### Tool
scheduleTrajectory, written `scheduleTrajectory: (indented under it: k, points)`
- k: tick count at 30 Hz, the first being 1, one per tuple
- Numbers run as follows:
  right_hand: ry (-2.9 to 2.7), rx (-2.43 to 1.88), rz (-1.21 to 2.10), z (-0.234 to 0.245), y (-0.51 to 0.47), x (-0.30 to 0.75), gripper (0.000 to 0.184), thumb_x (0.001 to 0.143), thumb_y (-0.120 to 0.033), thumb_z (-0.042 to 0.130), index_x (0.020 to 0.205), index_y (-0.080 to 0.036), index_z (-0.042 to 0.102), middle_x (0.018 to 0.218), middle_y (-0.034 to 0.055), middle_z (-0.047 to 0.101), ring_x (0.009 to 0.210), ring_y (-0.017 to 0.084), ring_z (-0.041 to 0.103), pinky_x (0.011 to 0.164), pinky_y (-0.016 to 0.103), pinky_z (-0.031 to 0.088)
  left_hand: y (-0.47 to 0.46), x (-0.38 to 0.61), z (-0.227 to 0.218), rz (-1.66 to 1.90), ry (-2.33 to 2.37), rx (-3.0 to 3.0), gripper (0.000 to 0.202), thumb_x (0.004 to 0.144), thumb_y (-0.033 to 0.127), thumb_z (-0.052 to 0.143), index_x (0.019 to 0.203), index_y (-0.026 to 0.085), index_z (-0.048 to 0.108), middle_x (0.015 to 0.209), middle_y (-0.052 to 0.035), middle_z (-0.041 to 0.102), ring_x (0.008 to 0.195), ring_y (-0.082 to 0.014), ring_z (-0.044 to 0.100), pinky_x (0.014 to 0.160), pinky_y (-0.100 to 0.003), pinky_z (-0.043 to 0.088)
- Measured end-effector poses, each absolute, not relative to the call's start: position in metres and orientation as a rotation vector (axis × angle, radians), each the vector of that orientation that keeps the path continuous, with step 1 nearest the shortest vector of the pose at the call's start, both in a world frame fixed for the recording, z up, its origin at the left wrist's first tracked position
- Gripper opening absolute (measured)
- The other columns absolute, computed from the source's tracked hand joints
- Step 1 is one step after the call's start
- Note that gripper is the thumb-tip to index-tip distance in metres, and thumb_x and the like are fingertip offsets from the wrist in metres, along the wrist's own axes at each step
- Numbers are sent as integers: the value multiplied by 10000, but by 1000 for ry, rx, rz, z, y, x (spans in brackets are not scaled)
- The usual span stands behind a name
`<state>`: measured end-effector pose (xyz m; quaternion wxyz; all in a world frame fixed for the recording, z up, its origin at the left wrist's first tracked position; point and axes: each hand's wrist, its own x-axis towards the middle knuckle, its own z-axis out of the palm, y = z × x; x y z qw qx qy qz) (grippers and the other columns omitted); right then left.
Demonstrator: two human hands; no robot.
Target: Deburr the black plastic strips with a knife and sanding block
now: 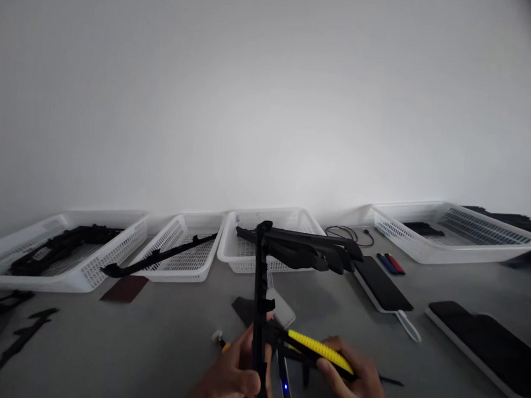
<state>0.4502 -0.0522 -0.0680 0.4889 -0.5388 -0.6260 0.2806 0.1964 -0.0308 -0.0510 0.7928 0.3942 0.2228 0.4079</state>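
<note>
My left hand [235, 371] is closed round a long black plastic strip [262, 281], which stands nearly upright with small clips along its length. In my right hand [354, 376] is a utility knife [323, 349] with a ribbed yellow-and-black handle. The knife's front end meets the strip just above my left fingers; its blade cannot be made out. Under my hands lie a slim tool with a blue light [285, 386] and an orange-handled tool [226, 346], both partly hidden. Behind the strip, several black parts [307, 248] rest across a white basket [232, 259].
White baskets [86, 273] [200, 272] line the wall, the left one holding black parts. Another basket [439, 253] stands right. Nearby are a dark red sheet [124, 288], a black-topped flat device [382, 283], red and blue tools [390, 263], and a larger black-topped pad [483, 346].
</note>
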Motion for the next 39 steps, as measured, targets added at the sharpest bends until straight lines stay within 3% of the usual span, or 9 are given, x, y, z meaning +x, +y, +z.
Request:
scheduleTrajectory:
  k: [12, 16, 18, 22, 27, 31, 33, 35, 39]
  points:
    - [-1704, -1264, 699, -73, -46, 445, 356, 1007, -527, 617, 1044, -223, 798, 941, 83, 841, 811, 254, 792, 754, 290, 634, -34, 194, -60, 797, 392, 866, 1048, 554, 471, 1079, 1480, 308, 616, 691, 75, 603, 547, -97, 555, 587, -228, 511]
    - [-1694, -1210, 668, -79, -47, 439, 441, 1000, -601, 572, 1091, -272, 852, 996, 103, 866, 823, 284, 805, 716, 307, 647, -33, 193, -71, 891, 299, 774, 773, 912, 707, 720, 1556, 308, 568, 597, 67, 587, 417, -85, 491, 484, -188, 437]
    - [-1669, -1204, 659, -81, -48, 439, 462, 1006, -614, 554, 1081, -271, 856, 973, 107, 866, 811, 289, 806, 697, 307, 644, -31, 194, -76, 909, 280, 692, 621, 1043, 652, 545, 1555, 303, 575, 518, 85, 527, 327, -79, 406, 409, -170, 374]
    - [-1726, -1235, 681, -77, -48, 445, 406, 1045, -526, 567, 1156, -239, 830, 1003, 102, 864, 831, 266, 813, 755, 293, 642, -30, 199, -76, 973, 386, 676, 492, 1054, 501, 577, 1414, 184, 686, 477, 87, 493, 295, -84, 376, 364, -178, 367]
    - [-1705, -1252, 661, -69, -43, 445, 423, 1060, -517, 560, 1122, -204, 838, 1007, 117, 864, 873, 269, 834, 794, 291, 652, -25, 204, -84, 1018, 430, 852, 320, 951, 348, 647, 1197, 160, 726, 648, -21, 715, 386, -110, 564, 418, -199, 438]
    - [-1670, -1248, 645, -67, -41, 442, 440, 1056, -551, 565, 1093, -213, 844, 980, 111, 864, 850, 273, 836, 760, 287, 655, -9, 199, -100, 942, 306, 934, 896, 745, 286, 842, 1555, 315, 459, 765, 16, 761, 500, -155, 681, 475, -211, 488]
    - [-1710, -1232, 663, -67, -42, 441, 424, 1061, -537, 566, 1075, -220, 847, 953, 100, 861, 824, 261, 834, 754, 281, 652, -5, 196, -103, 957, 345, 927, 1048, 771, 330, 878, 1636, 362, 287, 786, 27, 755, 561, -174, 725, 506, -215, 504]
    - [-1741, -1231, 674, -65, -43, 440, 408, 1062, -520, 573, 1062, -219, 849, 952, 100, 861, 848, 263, 839, 773, 282, 652, -7, 196, -100, 1022, 408, 874, 999, 871, 405, 840, 1642, 395, 204, 845, 23, 755, 551, -155, 720, 507, -216, 511]
    - [-1773, -1184, 689, -61, -45, 439, 404, 1070, -504, 563, 1100, -221, 849, 995, 110, 863, 877, 262, 841, 784, 278, 653, -17, 199, -84, 1134, 489, 776, 721, 957, 363, 781, 1524, 455, 345, 1154, 0, 737, 522, -104, 693, 432, -209, 516]
